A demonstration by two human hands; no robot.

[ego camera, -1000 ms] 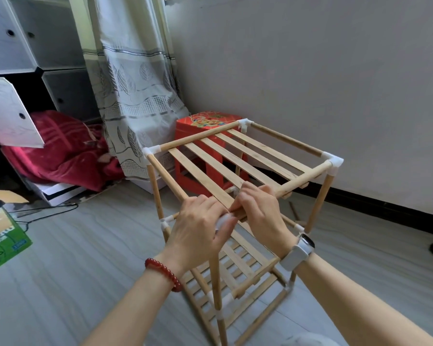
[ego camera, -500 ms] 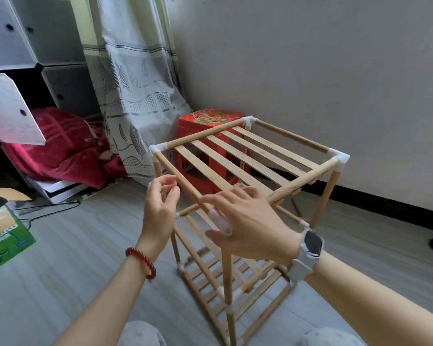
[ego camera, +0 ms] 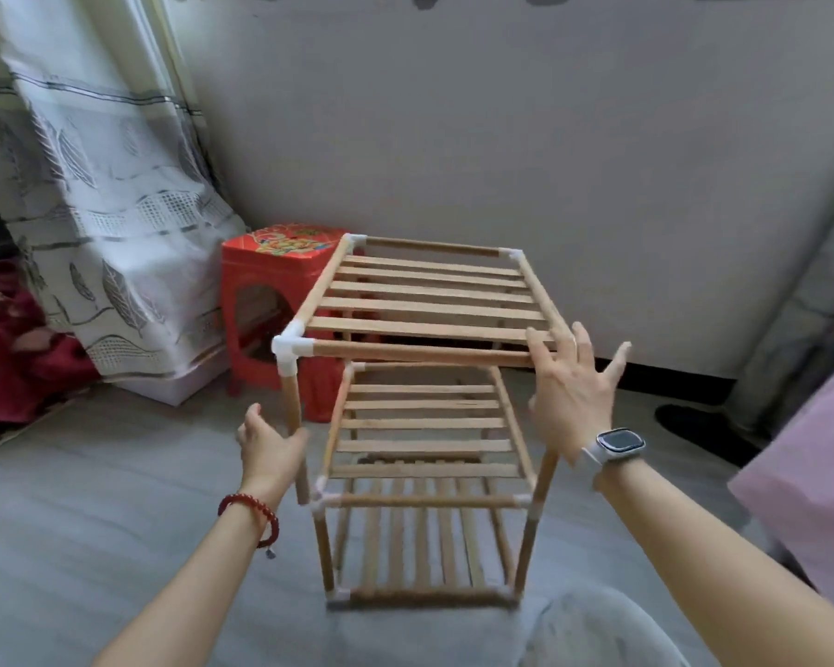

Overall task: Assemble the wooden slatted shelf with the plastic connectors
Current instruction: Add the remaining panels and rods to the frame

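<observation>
The wooden slatted shelf (ego camera: 429, 300) stands upright on the floor with three slatted tiers, its dowels joined by white plastic connectors (ego camera: 290, 349). My left hand (ego camera: 268, 442) is at the front left post below the top corner connector, thumb and fingers on either side of the post. My right hand (ego camera: 569, 392) is spread flat with straight fingers at the front right corner of the top tier, covering that corner. A white connector (ego camera: 326, 500) joins the middle tier's front left corner.
A red plastic stool (ego camera: 270, 291) stands just behind the shelf on the left. A patterned curtain (ego camera: 92, 185) hangs at the left, with red fabric (ego camera: 6, 358) beyond it. The wall is close behind. A pink cloth (ego camera: 810, 474) lies at the right. Grey floor surrounds the shelf.
The shelf has turned so its long front rail faces me. My left hand dropped to the front left post; my right hand moved to the front right top corner. The view shifted right.
</observation>
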